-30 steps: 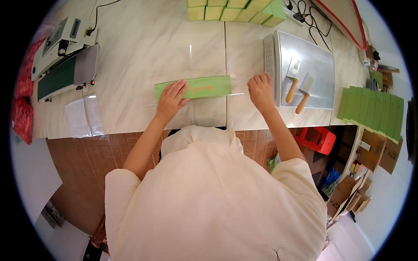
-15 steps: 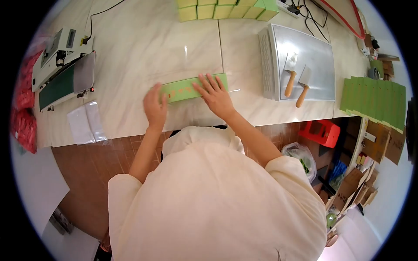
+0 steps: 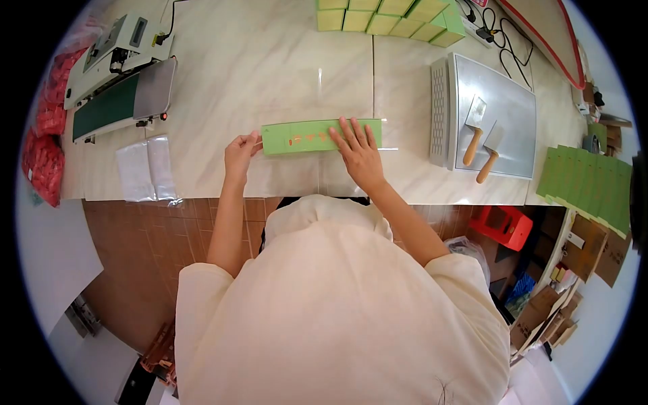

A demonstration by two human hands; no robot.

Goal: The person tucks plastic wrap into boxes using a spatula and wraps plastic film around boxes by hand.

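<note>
A long, flat green box [image 3: 308, 137] with orange printing lies lengthwise on the table in front of me. My right hand [image 3: 358, 148] rests flat on its right part, fingers stretched and slightly spread. At the box's left end is my left hand [image 3: 241, 154], thumb and fingers drawn together against the end edge. Exactly what those fingertips pinch there is too small to make out clearly.
A belt machine [image 3: 125, 94] stands left, with clear plastic bags [image 3: 146, 169] before it. Stacked green boxes [image 3: 388, 17] are at the back. Two wooden-handled scrapers [image 3: 472, 145] lie on a metal appliance [image 3: 513, 101] at right. More green boxes [image 3: 590, 182] sit far right.
My left hand has moved from the box's top face to its left end, and its fingers have drawn together. The right hand stays on the box. The whole view has shifted a little.
</note>
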